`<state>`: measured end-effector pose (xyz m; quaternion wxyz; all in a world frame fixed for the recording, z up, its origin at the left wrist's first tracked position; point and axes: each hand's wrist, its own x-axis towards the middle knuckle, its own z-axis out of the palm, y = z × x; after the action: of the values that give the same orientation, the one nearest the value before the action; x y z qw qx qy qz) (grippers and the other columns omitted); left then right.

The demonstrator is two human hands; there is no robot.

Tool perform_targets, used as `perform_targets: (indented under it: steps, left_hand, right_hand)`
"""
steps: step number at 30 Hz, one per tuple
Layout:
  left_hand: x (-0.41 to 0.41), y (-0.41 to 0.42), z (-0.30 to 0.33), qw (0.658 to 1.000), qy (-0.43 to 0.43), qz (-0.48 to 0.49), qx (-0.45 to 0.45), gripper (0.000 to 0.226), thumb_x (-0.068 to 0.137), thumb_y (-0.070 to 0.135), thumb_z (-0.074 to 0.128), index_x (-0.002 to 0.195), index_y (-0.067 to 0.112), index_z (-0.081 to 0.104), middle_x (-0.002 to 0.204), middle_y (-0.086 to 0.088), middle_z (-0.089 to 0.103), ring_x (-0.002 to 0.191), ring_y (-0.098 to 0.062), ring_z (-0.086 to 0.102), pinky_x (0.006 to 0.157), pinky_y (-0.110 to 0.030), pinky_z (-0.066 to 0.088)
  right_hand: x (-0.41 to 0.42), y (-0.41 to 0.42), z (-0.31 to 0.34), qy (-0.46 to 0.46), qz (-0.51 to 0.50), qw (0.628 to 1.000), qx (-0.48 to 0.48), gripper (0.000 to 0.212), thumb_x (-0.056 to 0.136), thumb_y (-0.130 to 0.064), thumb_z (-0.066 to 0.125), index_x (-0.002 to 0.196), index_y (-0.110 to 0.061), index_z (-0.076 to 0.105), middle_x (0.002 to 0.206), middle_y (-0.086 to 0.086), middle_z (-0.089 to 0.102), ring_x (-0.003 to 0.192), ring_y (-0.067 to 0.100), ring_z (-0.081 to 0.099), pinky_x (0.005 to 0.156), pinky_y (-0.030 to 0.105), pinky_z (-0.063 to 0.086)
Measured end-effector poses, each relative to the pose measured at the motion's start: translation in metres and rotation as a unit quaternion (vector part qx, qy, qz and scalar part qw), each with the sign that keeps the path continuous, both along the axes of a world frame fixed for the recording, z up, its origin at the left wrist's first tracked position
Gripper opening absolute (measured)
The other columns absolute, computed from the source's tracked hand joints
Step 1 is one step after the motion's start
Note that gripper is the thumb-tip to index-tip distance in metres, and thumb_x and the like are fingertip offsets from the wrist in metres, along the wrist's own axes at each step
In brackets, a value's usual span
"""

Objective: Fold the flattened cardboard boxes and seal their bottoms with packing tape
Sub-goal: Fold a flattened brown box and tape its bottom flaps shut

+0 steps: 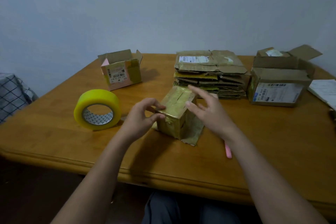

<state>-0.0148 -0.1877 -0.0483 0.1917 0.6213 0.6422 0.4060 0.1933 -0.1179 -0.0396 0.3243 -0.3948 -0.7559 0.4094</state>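
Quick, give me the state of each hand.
Left hand: pinching the near top edge of the taped box.
Right hand: open, fingers spread, holding nothing.

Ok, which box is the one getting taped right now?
Look at the wooden table, in front of the stack of flat cardboard. The small box sits between both hands, bottom up. Unlike the open boxes behind, it is shiny with yellowish tape.

Small taped cardboard box (177, 114) sits near the wooden table's (254, 151) front edge, yellow tape roll (97, 109) to its left. Behind it, the stack of flattened cardboard boxes (209, 74); open cartons at back-left (121, 70) and far right (280, 82).
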Motion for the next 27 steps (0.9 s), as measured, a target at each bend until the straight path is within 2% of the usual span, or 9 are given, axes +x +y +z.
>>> perform_targets:
  steps: [2,6,9,11,13,15,20,24,27]
  left_hand:
    - [-0.003,0.0,0.004,1.0,-0.006,0.019,-0.006,0.024,0.08,0.016,0.078,0.097,0.026,0.063,0.11,0.011,0.062,0.094,-0.003,0.062,0.076,-0.024,0.053]
    - [0.002,-0.009,-0.007,0.979,0.032,0.202,-0.014,0.045,0.075,0.032,0.083,0.106,0.029,0.049,0.098,0.009,0.054,0.082,-0.012,0.061,0.069,-0.034,0.055]
    - [0.007,-0.013,-0.023,0.972,-0.097,0.216,-0.004,0.019,0.085,0.032,0.074,0.097,0.023,0.063,0.092,0.005,0.067,0.088,-0.017,0.068,0.078,-0.045,0.059]
    - [0.016,-0.017,-0.024,0.966,-0.178,0.188,0.006,0.041,0.08,0.049,0.066,0.106,0.018,0.069,0.1,0.003,0.071,0.097,-0.015,0.068,0.085,-0.043,0.059]
    - [0.026,-0.02,-0.021,0.967,-0.202,0.155,0.019,0.051,0.078,0.058,0.068,0.112,0.02,0.069,0.104,0.009,0.07,0.099,-0.004,0.065,0.084,-0.026,0.057]
    - [0.034,-0.021,-0.019,0.971,-0.195,0.133,0.023,0.031,0.084,0.042,0.074,0.11,0.032,0.062,0.099,0.022,0.064,0.096,0.009,0.059,0.074,-0.009,0.051]
    - [0.029,-0.016,-0.022,0.944,-0.314,0.099,0.006,0.042,0.086,0.022,0.073,0.126,0.022,0.062,0.127,0.005,0.065,0.123,-0.015,0.058,0.099,-0.042,0.052]
    - [0.026,-0.015,-0.015,0.949,-0.298,0.087,0.046,0.059,0.09,0.007,0.066,0.145,0.015,0.046,0.142,0.004,0.053,0.129,-0.012,0.05,0.087,-0.02,0.054]
    - [0.027,-0.014,-0.015,0.939,-0.328,0.084,0.059,0.058,0.093,0.003,0.062,0.146,0.018,0.044,0.144,0.003,0.051,0.129,-0.014,0.05,0.079,-0.017,0.056]
  right_hand:
    - [-0.013,0.005,-0.001,-0.041,-0.052,0.998,-0.019,0.081,0.086,-0.058,0.061,0.15,-0.047,0.014,0.158,-0.01,0.011,0.147,0.019,0.007,0.114,0.058,0.024]
    - [-0.034,0.01,-0.01,-0.011,-0.046,0.993,-0.107,0.117,0.068,-0.066,0.073,0.154,-0.038,-0.003,0.163,-0.002,0.005,0.15,0.025,0.004,0.117,0.057,0.019]
    - [-0.042,0.006,-0.021,0.019,-0.06,0.99,-0.128,0.131,0.058,-0.061,0.082,0.153,-0.036,-0.004,0.163,-0.001,0.007,0.149,0.026,0.011,0.116,0.055,0.023]
    - [-0.044,0.004,-0.022,0.023,-0.081,0.989,-0.125,0.132,0.058,-0.058,0.084,0.154,-0.033,-0.003,0.162,0.0,0.009,0.148,0.026,0.013,0.117,0.053,0.024]
    - [-0.044,0.001,-0.019,0.017,-0.116,0.988,-0.103,0.124,0.062,-0.052,0.085,0.154,-0.028,0.005,0.16,0.0,0.014,0.146,0.025,0.018,0.115,0.049,0.028]
    - [-0.044,-0.001,-0.019,0.021,-0.149,0.986,-0.075,0.107,0.066,-0.049,0.084,0.15,-0.025,0.021,0.151,0.0,0.028,0.138,0.022,0.03,0.11,0.045,0.036]
    - [-0.031,0.0,-0.023,0.088,-0.198,0.976,-0.029,0.039,0.085,-0.035,0.072,0.12,-0.023,0.059,0.102,-0.011,0.061,0.097,0.012,0.061,0.083,0.04,0.058]
    - [-0.011,-0.002,-0.027,0.053,-0.195,0.979,0.031,0.026,0.095,-0.028,0.059,0.117,-0.016,0.066,0.089,-0.024,0.057,0.082,-0.008,0.054,0.068,0.01,0.047]
    - [-0.007,-0.004,-0.029,0.043,-0.17,0.984,0.022,0.022,0.097,-0.031,0.057,0.115,-0.019,0.062,0.092,-0.02,0.057,0.087,0.0,0.058,0.068,0.016,0.05]
